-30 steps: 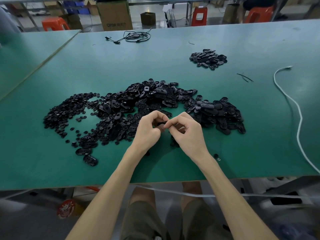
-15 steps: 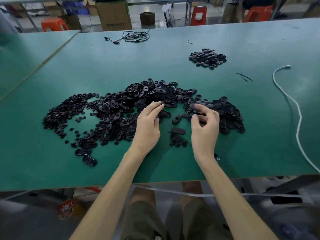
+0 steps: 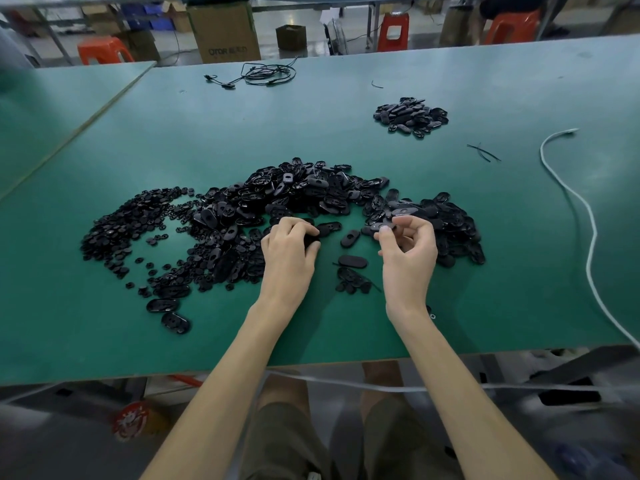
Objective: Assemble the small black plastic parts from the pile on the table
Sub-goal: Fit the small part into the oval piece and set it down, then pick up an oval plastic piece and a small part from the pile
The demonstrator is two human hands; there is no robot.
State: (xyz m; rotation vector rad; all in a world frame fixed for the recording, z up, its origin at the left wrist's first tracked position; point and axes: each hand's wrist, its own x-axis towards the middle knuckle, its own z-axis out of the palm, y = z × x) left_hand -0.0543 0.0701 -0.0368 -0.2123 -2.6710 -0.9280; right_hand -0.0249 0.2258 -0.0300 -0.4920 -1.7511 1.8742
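From here I see a green work table [image 3: 242, 133], the pile of black plastic parts [image 3: 294, 199] sprawling across its middle. The left hand [image 3: 289, 254] curls round an oval piece [image 3: 311, 241] at the pile's near edge; the right hand [image 3: 410, 252] pinches an oval shell [image 3: 382, 226] at the pile's right side. Beyond (on the floor) stand a cardboard box [image 3: 223, 32] and orange stools [image 3: 104, 51].

Bare forearms reach forward side by side, hands apart, each busy with its own bit.
Left hand [image 3: 289, 252] lies knuckles-up, fingers curled down round a black part [image 3: 311, 241]. Right hand [image 3: 408, 251] pinches an oval piece [image 3: 381, 226] between thumb and forefinger, its other fingers loosely bent.
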